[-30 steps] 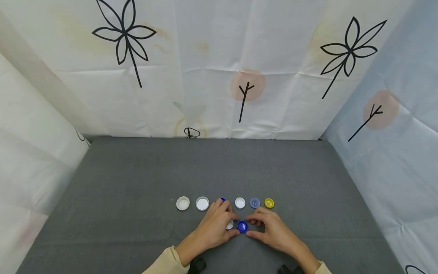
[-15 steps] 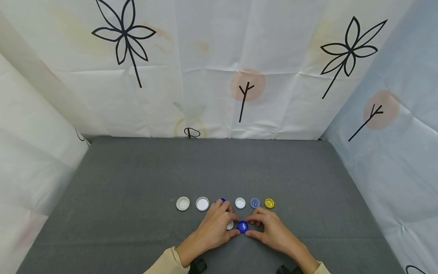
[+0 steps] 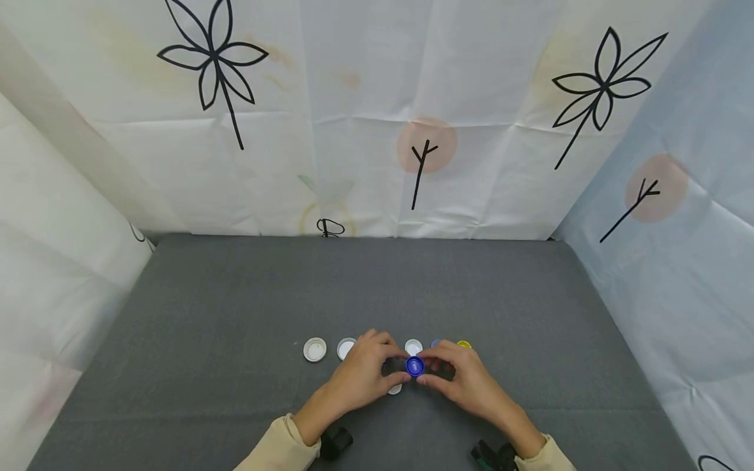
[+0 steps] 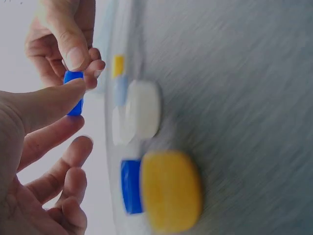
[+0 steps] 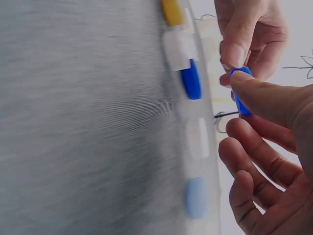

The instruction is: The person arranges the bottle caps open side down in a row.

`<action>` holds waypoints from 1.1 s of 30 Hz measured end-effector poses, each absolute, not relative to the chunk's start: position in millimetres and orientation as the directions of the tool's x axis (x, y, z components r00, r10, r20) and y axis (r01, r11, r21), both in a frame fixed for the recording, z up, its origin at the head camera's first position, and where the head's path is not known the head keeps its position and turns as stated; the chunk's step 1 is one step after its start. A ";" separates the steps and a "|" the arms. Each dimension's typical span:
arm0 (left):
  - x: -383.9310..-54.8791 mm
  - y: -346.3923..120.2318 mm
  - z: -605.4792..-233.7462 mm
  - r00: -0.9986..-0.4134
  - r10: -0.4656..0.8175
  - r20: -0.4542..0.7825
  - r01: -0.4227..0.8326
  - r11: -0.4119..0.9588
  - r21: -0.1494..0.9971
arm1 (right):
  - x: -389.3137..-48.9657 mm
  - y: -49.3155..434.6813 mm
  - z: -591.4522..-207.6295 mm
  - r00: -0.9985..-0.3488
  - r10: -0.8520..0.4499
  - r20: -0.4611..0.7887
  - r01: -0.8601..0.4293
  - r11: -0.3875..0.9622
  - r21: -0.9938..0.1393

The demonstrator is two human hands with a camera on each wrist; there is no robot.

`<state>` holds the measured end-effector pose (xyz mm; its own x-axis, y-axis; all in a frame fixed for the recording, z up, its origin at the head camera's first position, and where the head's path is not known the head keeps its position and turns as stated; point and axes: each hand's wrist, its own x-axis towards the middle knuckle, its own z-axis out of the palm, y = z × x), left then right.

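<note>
A small blue bottle cap (image 3: 415, 366) is held off the cloth between both hands, its hollow side facing the head camera. On its left edge, my left hand (image 3: 366, 369) pinches it with thumb and forefinger. My right hand (image 3: 462, 379) grips the opposite edge the same way. In the left wrist view the blue cap (image 4: 74, 93) shows side-on, thumbs on its near side. The right wrist view has the blue cap (image 5: 240, 90) partly behind the right thumb. A white cap (image 3: 394, 389) on the cloth is partly hidden by my left hand.
Beyond the hands runs a row of caps: an off-white cap (image 3: 315, 349), another white cap (image 3: 345, 348), a white one (image 3: 413, 347), a lilac-blue one (image 3: 435, 343) and a yellow one (image 3: 464, 344), some partly covered. Grey cloth (image 3: 235, 294) covers the table; printed curtains (image 3: 365, 163) surround it.
Both hands have lifted the blue cap off the cloth and moved it slightly away from the body. They now cover more of the cap row, while more cloth shows near the wrists.
</note>
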<state>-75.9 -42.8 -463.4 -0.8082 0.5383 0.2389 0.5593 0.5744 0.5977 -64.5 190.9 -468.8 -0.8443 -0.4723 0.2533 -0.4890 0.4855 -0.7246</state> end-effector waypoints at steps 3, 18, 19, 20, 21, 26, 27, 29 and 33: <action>-82.8 -48.9 -455.3 -0.817 0.530 0.228 0.532 0.539 0.653 | -73.2 184.1 -462.0 -0.844 -0.466 0.263 -0.493 0.486 -0.722; -116.1 -84.4 -439.8 -0.903 0.420 0.096 0.209 0.233 0.950 | -111.5 146.6 -432.2 -0.823 -0.455 0.341 -0.542 0.449 -0.710; -117.1 -85.5 -440.7 -0.913 0.400 0.079 0.177 0.215 0.960 | -113.6 144.6 -431.5 -0.822 -0.457 0.340 -0.542 0.445 -0.713; -117.8 -86.2 -441.2 -0.923 0.379 0.063 0.147 0.199 0.969 | -115.5 142.6 -430.9 -0.822 -0.458 0.340 -0.541 0.439 -0.717; -118.3 -86.6 -441.6 -0.933 0.356 0.044 0.118 0.189 0.975 | -117.5 141.0 -431.0 -0.822 -0.459 0.337 -0.539 0.436 -0.720; -118.9 -86.9 -439.0 -0.967 0.254 -0.003 0.045 0.183 0.982 | -125.5 135.6 -434.3 -0.838 -0.456 0.300 -0.495 0.404 -0.769; -119.0 -86.8 -437.9 -0.971 0.239 -0.004 0.041 0.185 0.982 | -127.0 135.1 -435.1 -0.843 -0.453 0.290 -0.481 0.394 -0.783; -119.4 -86.6 -435.9 -0.976 0.216 -0.001 0.040 0.185 0.982 | -129.0 134.6 -436.4 -0.853 -0.447 0.270 -0.448 0.362 -0.817; -120.7 -86.4 -433.7 -0.982 0.191 0.012 0.045 0.171 0.984 | -133.0 134.6 -437.7 -0.871 -0.432 0.234 -0.379 0.289 -0.879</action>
